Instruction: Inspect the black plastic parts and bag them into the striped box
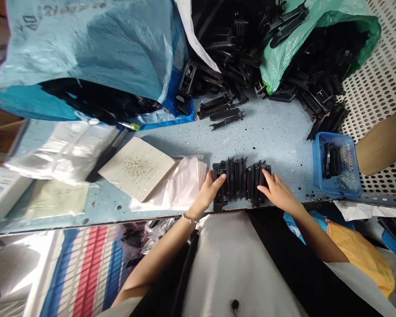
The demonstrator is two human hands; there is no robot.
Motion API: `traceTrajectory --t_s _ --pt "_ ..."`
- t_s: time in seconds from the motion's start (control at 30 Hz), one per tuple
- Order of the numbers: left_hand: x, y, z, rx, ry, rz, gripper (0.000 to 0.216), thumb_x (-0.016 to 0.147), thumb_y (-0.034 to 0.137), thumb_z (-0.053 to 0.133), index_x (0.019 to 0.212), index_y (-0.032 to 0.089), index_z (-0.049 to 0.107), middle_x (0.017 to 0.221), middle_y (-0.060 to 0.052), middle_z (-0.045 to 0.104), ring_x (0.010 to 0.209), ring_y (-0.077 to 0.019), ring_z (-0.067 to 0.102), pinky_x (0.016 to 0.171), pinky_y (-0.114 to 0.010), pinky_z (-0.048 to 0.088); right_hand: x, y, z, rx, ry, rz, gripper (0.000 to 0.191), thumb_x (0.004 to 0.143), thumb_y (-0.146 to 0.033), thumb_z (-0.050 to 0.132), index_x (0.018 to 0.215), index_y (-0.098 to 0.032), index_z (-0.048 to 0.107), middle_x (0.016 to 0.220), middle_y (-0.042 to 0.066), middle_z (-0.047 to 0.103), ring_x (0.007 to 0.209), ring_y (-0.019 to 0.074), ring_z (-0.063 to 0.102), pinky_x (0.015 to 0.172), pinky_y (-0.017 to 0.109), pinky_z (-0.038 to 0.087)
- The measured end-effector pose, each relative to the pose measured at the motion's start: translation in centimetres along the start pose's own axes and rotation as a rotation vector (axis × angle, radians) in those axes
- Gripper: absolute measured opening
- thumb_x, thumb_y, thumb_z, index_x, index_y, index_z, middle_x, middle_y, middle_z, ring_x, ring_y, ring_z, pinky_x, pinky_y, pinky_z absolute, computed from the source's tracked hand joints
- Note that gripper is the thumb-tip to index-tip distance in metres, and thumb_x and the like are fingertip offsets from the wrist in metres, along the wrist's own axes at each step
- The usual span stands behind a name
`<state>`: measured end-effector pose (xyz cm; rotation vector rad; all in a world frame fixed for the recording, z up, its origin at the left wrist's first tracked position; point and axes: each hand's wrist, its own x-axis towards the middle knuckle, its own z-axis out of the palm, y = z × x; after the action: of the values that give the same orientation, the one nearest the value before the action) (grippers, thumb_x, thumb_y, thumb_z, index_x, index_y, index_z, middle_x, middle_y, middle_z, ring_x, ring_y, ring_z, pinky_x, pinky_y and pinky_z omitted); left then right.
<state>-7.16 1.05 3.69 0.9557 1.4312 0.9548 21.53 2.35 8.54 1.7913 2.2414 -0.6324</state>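
Several long, narrow black plastic parts (238,178) stand side by side in a row near the table's front edge. My left hand (207,193) is closed on the part at the left end, thumb lying over its top. At the right end, my right hand (279,191) grips the outer parts, its thumb and index finger set apart on them. The other fingers of both hands are partly hidden. Behind the row, a few loose black parts (221,112) lie on the tabletop.
A blue plastic basket (320,187) holding black parts is at right. Black parts spill from a green bag (273,59) behind. A large blue bag (95,48) stands back left. A square board (152,180) and clear plastic bags (185,182) lie left of the row.
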Motion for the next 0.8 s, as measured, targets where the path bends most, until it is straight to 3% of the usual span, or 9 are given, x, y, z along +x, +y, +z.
traceTrajectory --t_s 0.13,0.27,0.33,0.4,0.47,0.57,0.67,0.7,0.8 --pt "1.4 -0.3 3.9 -0.305 0.052 -0.143 0.061 0.087 0.068 0.063 0.123 0.018 0.059 0.086 -0.005 0.07 0.081 -0.0229 0.07 0.066 -0.031 0.057 4.4 1.7 -1.4 -0.022 0.046 -0.013 0.063 0.105 -0.049 0.032 0.163 -0.024 0.027 0.136 0.023 0.054 0.103 0.0346 0.067 0.073 0.042 0.057" --pt "2.5 1.1 2.2 -0.561 -0.041 -0.225 0.062 0.092 0.07 0.052 0.118 0.015 0.063 0.074 -0.005 0.069 0.062 -0.0186 0.068 0.054 -0.028 0.056 5.8 2.2 -4.5 -0.115 0.109 -0.081 0.057 0.102 -0.041 0.047 0.156 -0.023 0.042 0.136 0.021 0.055 0.125 0.0427 0.055 0.093 0.057 0.056" --pt "1.6 1.7 0.2 -0.624 -0.194 -0.263 0.063 0.093 0.069 0.05 0.122 0.014 0.062 0.078 -0.006 0.072 0.057 -0.0159 0.066 0.052 -0.026 0.056 4.8 0.6 -5.2 -0.109 0.248 -0.268 0.058 0.101 -0.035 0.054 0.155 -0.02 0.042 0.142 0.021 0.052 0.13 0.0406 0.053 0.103 0.059 0.052" --pt "-0.1 2.0 -1.1 -0.598 -0.492 -0.393 0.07 0.093 0.072 0.047 0.123 0.011 0.063 0.081 -0.011 0.075 0.052 -0.0158 0.065 0.047 -0.026 0.055 3.5 -2.0 -4.9 -0.055 0.341 -0.597 0.062 0.1 -0.029 0.056 0.158 -0.021 0.036 0.15 0.019 0.047 0.135 0.0349 0.053 0.11 0.055 0.052" --pt "-1.9 2.0 -1.5 -0.547 -0.777 -0.541 0.075 0.092 0.075 0.042 0.121 0.01 0.064 0.085 -0.017 0.077 0.05 -0.0175 0.066 0.045 -0.027 0.054 2.4 -4.6 -3.9 -0.021 0.336 -0.938 0.061 0.1 -0.024 0.057 0.157 -0.022 0.034 0.152 0.016 0.049 0.136 0.0298 0.054 0.112 0.05 0.052" --pt "-3.8 1.6 -1.6 -0.542 -0.93 -0.628 0.077 0.09 0.077 0.041 0.113 0.009 0.067 0.092 -0.022 0.078 0.052 -0.0185 0.066 0.047 -0.029 0.055 2.1 -7.0 -2.2 0.004 0.262 -1.155 0.045 0.101 -0.022 0.055 0.145 -0.017 0.048 0.133 0.014 0.065 0.12 0.026 0.066 0.104 0.044 0.058" --pt "-4.6 0.9 -2.8 -0.481 -0.754 -0.485 0.082 0.087 0.084 0.037 0.097 0.009 0.071 0.084 -0.021 0.076 0.063 -0.0249 0.07 0.056 -0.037 0.059 3.1 -7.1 -1.1 0.134 0.159 -1.013 0.031 0.098 -0.031 0.059 0.125 -0.017 0.063 0.111 0.012 0.073 0.101 0.026 0.073 0.09 0.042 0.062" --pt "-4.7 0.6 -3.5 -0.402 -0.592 -0.382 0.081 0.087 0.083 0.036 0.094 0.011 0.071 0.082 -0.02 0.074 0.067 -0.027 0.071 0.06 -0.04 0.059 3.6 -7.0 -0.9 0.225 0.123 -0.916 0.031 0.095 -0.035 0.063 0.12 -0.018 0.066 0.109 0.012 0.074 0.099 0.0264 0.073 0.089 0.042 0.062" --pt "-4.5 -0.3 -5.2 0.077 0.1 -0.005 0.058 0.088 0.071 0.053 0.093 0.016 0.071 0.093 -0.018 0.072 0.082 -0.0295 0.07 0.072 -0.043 0.058 5.1 -7.0 -0.2 0.668 0.005 -0.553 0.042 0.084 -0.045 0.072 0.118 -0.021 0.066 0.109 0.01 0.075 0.091 0.0249 0.073 0.083 0.042 0.061"
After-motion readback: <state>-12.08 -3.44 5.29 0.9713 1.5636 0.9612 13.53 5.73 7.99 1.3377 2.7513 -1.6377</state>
